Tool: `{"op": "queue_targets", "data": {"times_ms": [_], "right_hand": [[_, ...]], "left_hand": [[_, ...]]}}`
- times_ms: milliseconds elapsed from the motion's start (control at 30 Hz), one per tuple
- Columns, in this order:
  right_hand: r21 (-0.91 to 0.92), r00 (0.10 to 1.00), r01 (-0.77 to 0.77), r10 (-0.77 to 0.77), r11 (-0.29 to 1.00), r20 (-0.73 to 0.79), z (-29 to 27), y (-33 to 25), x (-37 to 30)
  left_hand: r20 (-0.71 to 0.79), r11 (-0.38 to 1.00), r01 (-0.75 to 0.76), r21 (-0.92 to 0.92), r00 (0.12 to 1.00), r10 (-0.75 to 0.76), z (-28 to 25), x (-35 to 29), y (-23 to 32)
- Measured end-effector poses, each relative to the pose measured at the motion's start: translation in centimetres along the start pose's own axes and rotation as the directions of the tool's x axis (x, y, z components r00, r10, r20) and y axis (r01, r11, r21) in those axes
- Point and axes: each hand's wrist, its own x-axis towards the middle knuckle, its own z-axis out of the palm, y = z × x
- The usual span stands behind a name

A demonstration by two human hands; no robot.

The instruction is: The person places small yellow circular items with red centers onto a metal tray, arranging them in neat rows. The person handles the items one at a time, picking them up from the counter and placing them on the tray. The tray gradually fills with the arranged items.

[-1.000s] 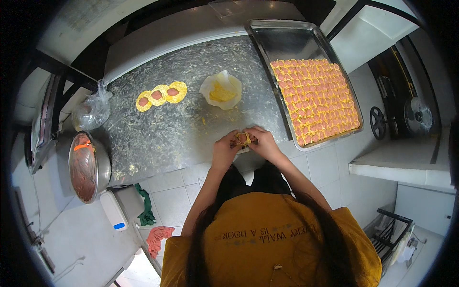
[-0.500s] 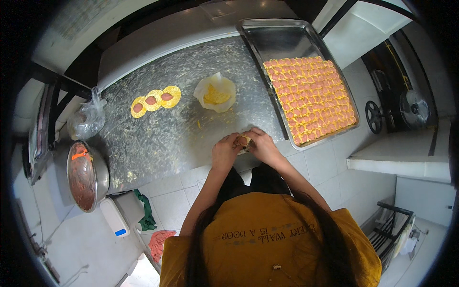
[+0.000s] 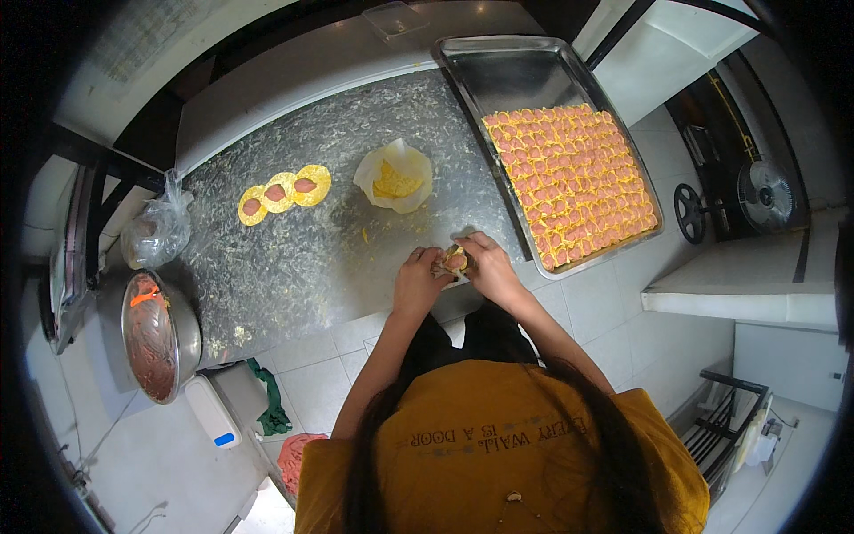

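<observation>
Between my two hands, near the front edge of the speckled grey table, is one open-topped dumpling point(image 3: 455, 260) with pinkish filling and a yellow wrapper. My left hand point(image 3: 418, 276) pinches it from the left, and my right hand point(image 3: 487, 264) curls round it from the right. Beyond them stands a whitish wrapper-like bowl point(image 3: 418, 193) holding yellow pieces. Three round yellow wrappers point(image 3: 313, 173) overlap in a row at the left, each with a lump of pink filling point(image 3: 275, 193) on it. To the right, a metal tray point(image 3: 507, 60) carries tight rows of similar dumplings point(image 3: 569, 187).
At the table's left end is a metal bowl point(image 3: 189, 334) of pink filling point(image 3: 151, 347) with an orange tool point(image 3: 145, 296) in it. Behind the bowl lies a clear plastic bag point(image 3: 156, 236). A fan point(image 3: 767, 196) stands at the far right.
The dumpling stays between my hands, and my fingers have shifted a little around it, showing more of its top. The whole view has moved slightly.
</observation>
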Motion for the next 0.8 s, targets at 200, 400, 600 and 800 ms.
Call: {"op": "queue_targets", "data": {"times_ms": [200, 400, 600, 800], "right_hand": [[0.086, 0.996, 0.025, -0.032, 0.996, 0.082, 0.2, 0.4, 0.2], [0.055, 0.998, -0.043, 0.040, 0.998, 0.057, 0.0, 0.1, 0.3], [0.020, 0.997, 0.050, -0.051, 0.999, 0.055, 1.0, 0.6, 0.6], [0.064, 0.998, 0.033, -0.036, 0.997, 0.053, 1.0, 0.7, 0.3]], "left_hand": [[0.101, 0.981, 0.155, -0.113, 0.984, -0.144, 0.0, 0.6, 0.5], [-0.032, 0.996, -0.026, -0.089, 0.999, 0.024, 0.6, 0.5, -1.2], [0.046, 0.989, 0.093, -0.118, 0.995, -0.088, -0.2, 0.7, 0.2], [0.074, 0.999, -0.002, 0.035, 0.997, -0.001, 0.4, 0.4, -0.4]]}}
